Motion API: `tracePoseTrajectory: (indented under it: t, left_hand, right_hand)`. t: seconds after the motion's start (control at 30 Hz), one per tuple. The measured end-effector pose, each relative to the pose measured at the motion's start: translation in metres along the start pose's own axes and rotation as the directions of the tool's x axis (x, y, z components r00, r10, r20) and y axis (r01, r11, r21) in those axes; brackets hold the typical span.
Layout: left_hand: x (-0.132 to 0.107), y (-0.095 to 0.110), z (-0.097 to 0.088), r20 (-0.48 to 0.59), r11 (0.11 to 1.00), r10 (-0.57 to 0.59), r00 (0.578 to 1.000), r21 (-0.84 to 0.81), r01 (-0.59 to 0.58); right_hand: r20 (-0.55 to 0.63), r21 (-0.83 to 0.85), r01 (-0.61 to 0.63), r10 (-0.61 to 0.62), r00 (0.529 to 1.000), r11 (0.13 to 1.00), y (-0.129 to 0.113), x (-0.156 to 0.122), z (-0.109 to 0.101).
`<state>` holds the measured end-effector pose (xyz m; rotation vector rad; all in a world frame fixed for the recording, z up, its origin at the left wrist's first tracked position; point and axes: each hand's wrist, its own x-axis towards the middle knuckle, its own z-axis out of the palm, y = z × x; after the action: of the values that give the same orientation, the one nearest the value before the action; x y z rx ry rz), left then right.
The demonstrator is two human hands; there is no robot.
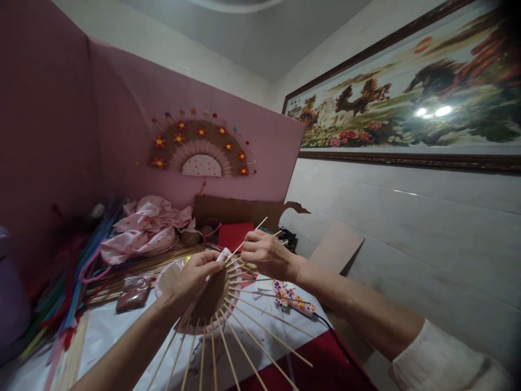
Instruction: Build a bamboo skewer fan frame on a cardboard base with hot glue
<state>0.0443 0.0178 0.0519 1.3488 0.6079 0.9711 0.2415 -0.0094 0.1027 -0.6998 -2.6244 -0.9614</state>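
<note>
My left hand point(201, 267) pinches the upper end of a brown cardboard half-disc point(209, 304), thumb on its face. A folded strip of pink-white fabric trims the curved edge. Thin wooden sticks point(249, 355) fan out from that edge to the right and downward. My right hand point(266, 254) is closed around a thin wooden stick point(260, 223) near the top of the fan. This stick slants down to the trimmed edge beside my left fingertips. Its lower end is partly hidden. Below my right hand lies a flower-patterned glue gun point(293, 300) with a black cord.
A finished-looking fan point(201, 132) with red flowers hangs on the pink panel point(260, 130). Crumpled pink fabric point(148, 231), loose sticks, coloured strips point(77, 293) and a bagged brown item point(133, 293) lie at left. A red box-like piece point(235, 237) and cardboard point(238, 210) stand behind.
</note>
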Motion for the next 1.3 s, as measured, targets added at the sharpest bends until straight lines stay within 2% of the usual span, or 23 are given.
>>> tracePoseTrajectory:
  t: [0.17, 0.37, 0.6, 0.9, 1.1, 1.3]
  left_hand:
    - [-0.001, 0.005, -0.001, -0.060, 0.990, 0.073, 0.996, 0.127, -0.064]
    - [0.002, -0.007, -0.004, -0.002, 1.000, 0.030, 1.000, 0.009, -0.030]
    - [0.001, -0.008, -0.004, 0.044, 1.000, 0.028, 0.999, -0.004, -0.028]
    - [0.001, -0.001, 0.000, 0.043, 0.999, 0.026, 0.999, 0.036, -0.027]
    - [-0.003, 0.002, 0.005, 0.047, 1.000, -0.003, 0.999, -0.016, 0.003]
    - [-0.005, 0.001, 0.007, 0.048, 0.996, -0.051, 0.998, -0.076, 0.055]
  right_hand:
    - [0.011, -0.033, 0.011, -0.011, 1.000, 0.999, -0.001, 0.000, 0.000]
    - [0.016, -0.051, 0.011, -0.010, 1.000, 0.999, -0.003, 0.002, 0.000]
    - [0.030, -0.027, -0.001, 0.002, 1.000, 1.000, -0.001, -0.001, 0.001]
    - [0.096, 0.081, -0.143, 0.135, 0.986, 0.986, -0.001, -0.001, -0.003]
    - [0.120, 0.070, -0.109, 0.100, 0.988, 0.992, -0.004, 0.000, 0.001]
    - [0.126, -0.013, -0.076, 0.077, 0.989, 0.997, -0.009, 0.006, -0.007]
